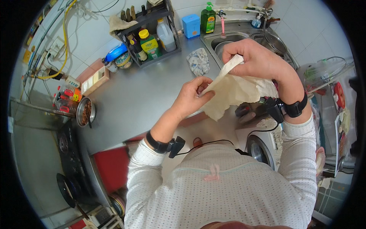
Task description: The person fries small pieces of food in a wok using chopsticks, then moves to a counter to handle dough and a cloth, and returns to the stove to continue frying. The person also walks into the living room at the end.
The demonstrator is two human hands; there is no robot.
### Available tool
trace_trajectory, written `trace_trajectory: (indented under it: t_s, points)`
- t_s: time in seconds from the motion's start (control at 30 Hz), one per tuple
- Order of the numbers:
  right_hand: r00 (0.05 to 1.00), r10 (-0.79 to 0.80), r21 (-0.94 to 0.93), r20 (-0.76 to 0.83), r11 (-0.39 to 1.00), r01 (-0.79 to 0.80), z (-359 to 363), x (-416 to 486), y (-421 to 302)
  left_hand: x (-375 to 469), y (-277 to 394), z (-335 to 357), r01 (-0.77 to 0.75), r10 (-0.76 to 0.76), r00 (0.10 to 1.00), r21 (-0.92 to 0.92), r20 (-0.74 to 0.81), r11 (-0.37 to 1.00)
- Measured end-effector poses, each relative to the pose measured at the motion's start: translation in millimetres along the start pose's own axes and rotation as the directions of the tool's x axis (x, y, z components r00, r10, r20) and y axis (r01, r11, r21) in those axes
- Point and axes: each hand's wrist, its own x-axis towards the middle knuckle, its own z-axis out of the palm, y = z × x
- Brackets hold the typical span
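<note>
A cream cloth (228, 91) hangs between my two hands in front of the counter's edge. My left hand (192, 96) pinches its left edge between thumb and fingers. Higher up and to the right, my right hand (251, 58) grips the upper end of the same edge, which is pulled into a slanting fold. The rest of the cloth droops below my right hand. On the counter beyond my left hand lies a crumpled cloth with a blue pattern (198, 61). Behind my right hand is a steel sink (213, 38), partly hidden by it.
A black rack (160, 58) of bottles and knives stands against the tiled wall. Beside it are a blue box (191, 26) and a green pump bottle (208, 19). A steel bowl (93, 114) with chopsticks sits at the counter's left end, near the gas stove (73, 154).
</note>
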Motion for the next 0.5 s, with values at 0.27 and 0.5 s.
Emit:
trace_trajectory:
  t_s: [0.27, 0.5]
  points:
    - [0.889, -0.353, -0.163, -0.291, 0.934, 0.318, 83.3, 23.9, 11.8, 30.5, -7.5, -11.9, -0.200, 0.159, 0.978, 0.397, 0.133, 0.896]
    - [0.892, -0.290, 0.101, -0.347, 0.934, 0.343, 111.1, 16.8, 30.0, 24.6, -12.4, -6.4, -0.151, 0.188, 0.979, 0.334, -0.081, 0.930]
